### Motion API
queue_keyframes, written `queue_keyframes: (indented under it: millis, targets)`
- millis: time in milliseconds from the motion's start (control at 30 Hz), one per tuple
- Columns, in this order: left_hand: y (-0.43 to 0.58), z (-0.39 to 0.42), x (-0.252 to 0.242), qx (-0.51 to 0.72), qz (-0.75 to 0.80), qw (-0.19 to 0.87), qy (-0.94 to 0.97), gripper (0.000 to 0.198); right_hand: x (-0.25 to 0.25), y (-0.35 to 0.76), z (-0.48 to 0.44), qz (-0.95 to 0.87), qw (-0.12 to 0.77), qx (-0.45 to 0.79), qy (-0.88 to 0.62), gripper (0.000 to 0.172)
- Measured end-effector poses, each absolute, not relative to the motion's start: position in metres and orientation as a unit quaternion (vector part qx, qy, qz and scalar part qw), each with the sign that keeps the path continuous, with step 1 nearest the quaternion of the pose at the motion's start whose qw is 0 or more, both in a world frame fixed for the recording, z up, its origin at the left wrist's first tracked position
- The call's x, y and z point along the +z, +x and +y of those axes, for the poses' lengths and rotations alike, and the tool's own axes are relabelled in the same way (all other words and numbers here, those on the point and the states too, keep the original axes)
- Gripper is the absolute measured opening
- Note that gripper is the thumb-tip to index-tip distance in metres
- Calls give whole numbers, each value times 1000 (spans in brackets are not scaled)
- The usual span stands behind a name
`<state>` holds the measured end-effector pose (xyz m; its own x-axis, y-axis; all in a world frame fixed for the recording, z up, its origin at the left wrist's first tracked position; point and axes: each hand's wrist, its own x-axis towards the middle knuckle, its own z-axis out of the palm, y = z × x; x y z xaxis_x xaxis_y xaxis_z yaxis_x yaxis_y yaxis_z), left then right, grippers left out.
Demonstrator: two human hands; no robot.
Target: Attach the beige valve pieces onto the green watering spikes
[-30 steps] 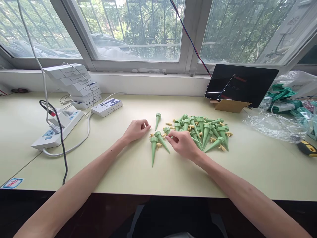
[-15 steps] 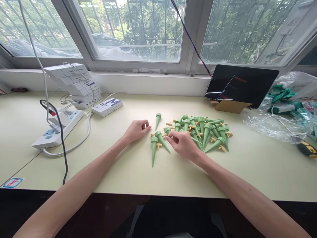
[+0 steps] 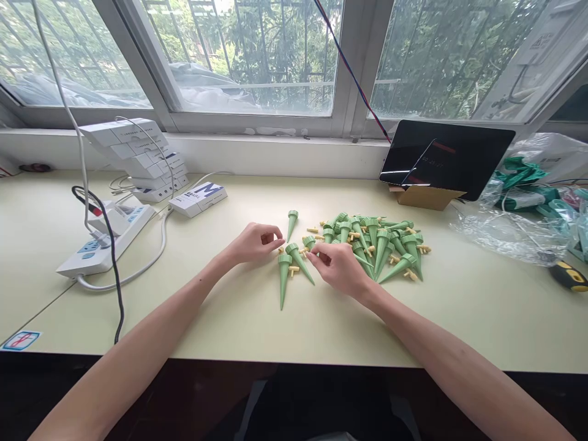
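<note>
My left hand [image 3: 255,242] rests on the table with curled fingers. Its thumb and forefinger come close together above a small yellow valve [image 3: 282,250]; whether anything is between them is hidden. Just right of it lie a green plastic watering spike [image 3: 283,282] and a slanting green spike [image 3: 299,263], with a yellow valve [image 3: 294,270] between. Behind these is a lone green spike [image 3: 292,225]. My right hand [image 3: 340,266] has its fingers closed, tips by a green spike cap [image 3: 309,242]. What they pinch, if anything, does not show. Beyond it spreads a pile of green spikes [image 3: 381,245] and yellow valves.
On the left stand a power strip [image 3: 105,242] with cables, stacked white boxes [image 3: 138,153] and a single white box [image 3: 199,199]. A tablet [image 3: 448,160] leans on a cardboard stand [image 3: 429,197]. Plastic wrapping [image 3: 514,236] and a yellow-black tool [image 3: 569,275] lie right.
My left hand has shifted slightly right, its thumb and forefinger tips nearer the small yellow valve. My right hand stays nearly still. The whole view has drifted a little.
</note>
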<state>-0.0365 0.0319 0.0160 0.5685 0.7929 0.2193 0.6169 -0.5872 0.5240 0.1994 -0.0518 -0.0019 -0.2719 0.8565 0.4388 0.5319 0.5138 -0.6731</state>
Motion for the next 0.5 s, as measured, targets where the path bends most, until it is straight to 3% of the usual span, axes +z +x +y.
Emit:
queue_keyframes:
  millis: [500]
  targets:
    - [-40, 33, 17, 157, 392, 238, 875, 23, -2, 199, -52, -773, 407, 200, -444, 25]
